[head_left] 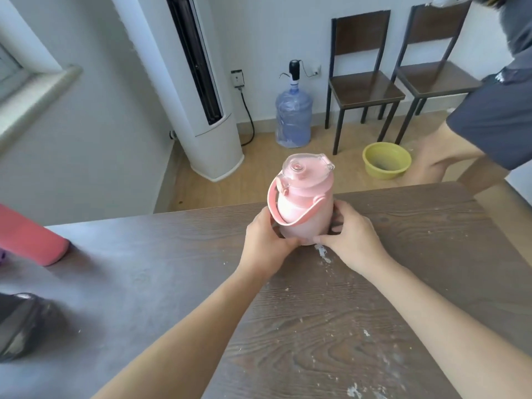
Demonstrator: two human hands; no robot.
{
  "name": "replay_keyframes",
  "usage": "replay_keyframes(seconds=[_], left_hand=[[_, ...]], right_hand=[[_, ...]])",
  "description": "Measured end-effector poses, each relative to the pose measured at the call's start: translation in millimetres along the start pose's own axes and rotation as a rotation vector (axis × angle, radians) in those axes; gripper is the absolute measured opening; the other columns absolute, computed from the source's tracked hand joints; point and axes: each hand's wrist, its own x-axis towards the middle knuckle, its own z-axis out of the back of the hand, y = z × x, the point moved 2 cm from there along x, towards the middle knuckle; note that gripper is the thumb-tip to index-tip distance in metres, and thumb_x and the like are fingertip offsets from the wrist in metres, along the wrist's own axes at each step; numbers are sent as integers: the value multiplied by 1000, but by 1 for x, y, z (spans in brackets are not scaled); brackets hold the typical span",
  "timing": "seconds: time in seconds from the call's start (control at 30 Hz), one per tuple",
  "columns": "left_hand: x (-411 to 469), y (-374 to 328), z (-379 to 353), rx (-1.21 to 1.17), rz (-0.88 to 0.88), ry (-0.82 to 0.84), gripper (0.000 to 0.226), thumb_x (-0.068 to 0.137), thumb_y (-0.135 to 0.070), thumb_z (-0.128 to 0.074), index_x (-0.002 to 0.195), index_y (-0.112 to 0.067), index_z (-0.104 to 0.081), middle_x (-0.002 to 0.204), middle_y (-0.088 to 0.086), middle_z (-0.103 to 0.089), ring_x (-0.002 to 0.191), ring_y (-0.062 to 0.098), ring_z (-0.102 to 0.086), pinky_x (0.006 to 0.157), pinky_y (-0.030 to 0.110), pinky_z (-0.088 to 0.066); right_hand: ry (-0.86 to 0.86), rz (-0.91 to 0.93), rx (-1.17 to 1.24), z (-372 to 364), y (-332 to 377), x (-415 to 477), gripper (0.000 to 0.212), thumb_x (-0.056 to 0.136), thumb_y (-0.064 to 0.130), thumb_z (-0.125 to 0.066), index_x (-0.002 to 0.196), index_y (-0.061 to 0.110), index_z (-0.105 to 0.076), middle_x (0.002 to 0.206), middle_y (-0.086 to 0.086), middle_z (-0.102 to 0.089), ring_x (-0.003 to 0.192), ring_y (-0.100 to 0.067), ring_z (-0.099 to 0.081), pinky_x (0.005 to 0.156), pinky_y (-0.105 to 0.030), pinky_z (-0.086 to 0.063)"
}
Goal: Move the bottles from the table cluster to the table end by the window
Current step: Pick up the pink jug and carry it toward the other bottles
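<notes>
A pale pink bottle [302,208] with a clear flip lid and a pink carry strap stands upright near the far edge of the dark wooden table [316,312]. My left hand [266,243] wraps its left side and base. My right hand [349,240] grips its right side, fingers around the lower body. A coral red bottle [28,240] shows at the left edge, toward the window sill [37,90]. A dark bottle [20,323] sits blurred at the lower left edge.
White flecks litter the table top. Beyond the far edge stand a tall white air conditioner [201,96], a blue water jug [293,116], a yellow basin [385,159] and two dark chairs [365,82]. Another person [489,110] stands at the far right corner.
</notes>
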Motion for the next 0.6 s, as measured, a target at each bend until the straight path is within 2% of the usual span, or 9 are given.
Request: replay_keyframes(seconds=[0.03, 0.1, 0.17, 0.3, 0.43, 0.53, 0.6], left_hand=[[-1, 1, 1, -12, -2, -10, 70, 64, -23, -100, 126, -26, -68, 118, -13, -76, 107, 5, -72, 92, 32, -62], [-3, 4, 7, -29, -6, -24, 65, 65, -19, -99, 123, -25, -69, 115, -13, -77, 105, 4, -73, 91, 32, -62], [-6, 10, 20, -41, -5, -35, 64, 67, -16, -98, 123, -23, -70, 115, -13, -78, 104, 3, -73, 91, 30, -62], [-14, 25, 68, -29, 7, -74, 61, 67, -12, -97, 121, -23, -71, 111, -14, -78, 102, -2, -72, 86, 18, -59], [-25, 47, 133, -12, 46, -111, 62, 65, -8, -97, 121, -22, -72, 111, -14, -79, 101, -3, -73, 82, 16, -59], [-32, 64, 181, 14, 69, -146, 64, 63, -9, -98, 120, -24, -73, 111, -14, -79, 102, -3, -73, 82, 11, -56], [-36, 76, 209, 17, 86, -176, 65, 62, -9, -98, 120, -24, -73, 111, -15, -79, 102, -4, -73, 82, 10, -55]], right_hand=[[-5, -5, 6, -1, 2, 0, 79, 72, 12, -91, 142, 17, -54, 105, 7, -65, 81, 3, -61, 62, -1, -43], [1, -14, 27, -6, 8, -1, 75, 72, 9, -91, 137, 16, -56, 100, 9, -64, 80, 11, -57, 66, -5, -46], [14, -18, 47, -18, 16, -3, 71, 71, 9, -92, 133, 16, -58, 98, 9, -65, 81, 11, -59, 72, -12, -51], [54, 13, 49, -53, 47, -6, 69, 69, 12, -93, 129, 16, -60, 100, 7, -67, 79, 10, -59, 64, -5, -43], [118, 58, 70, -106, 87, -10, 71, 68, 16, -93, 131, 18, -60, 105, 7, -69, 82, 4, -61, 71, -13, -47], [145, 94, 74, -148, 117, -14, 70, 67, 18, -94, 130, 20, -62, 113, 3, -74, 96, -15, -69, 86, -29, -55], [158, 119, 74, -173, 137, -16, 67, 66, 18, -94, 126, 19, -64, 113, 2, -75, 102, -19, -69, 91, -35, -56]])
